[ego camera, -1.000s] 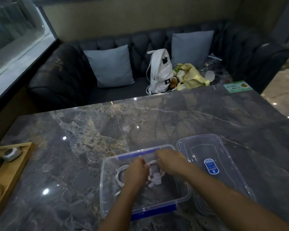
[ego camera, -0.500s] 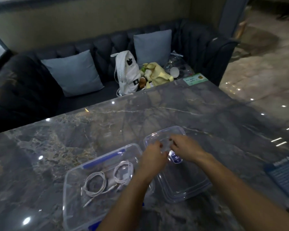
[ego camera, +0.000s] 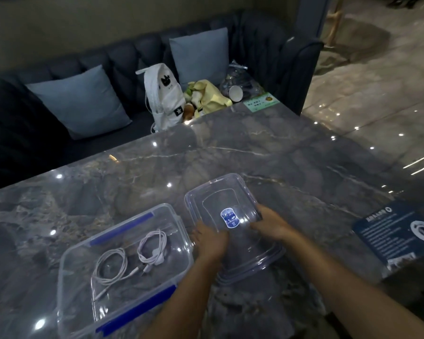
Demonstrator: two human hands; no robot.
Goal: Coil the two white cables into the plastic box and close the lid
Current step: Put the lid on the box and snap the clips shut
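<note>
Both white cables (ego camera: 130,259) lie coiled in the open plastic box (ego camera: 66,270) on the marble table (ego camera: 230,152). Just beside it on the right is the clear lid (ego camera: 216,192) — the left hand (ego camera: 209,242) and right hand (ego camera: 271,222) each grip an edge, fingers closed on it.

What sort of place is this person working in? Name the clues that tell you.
Probably a café or restaurant booth. A dark tufted sofa with blue cushions faces a polished marble table, and printed cards lie on the tabletop, like menus or notices; their text is unreadable.
</note>
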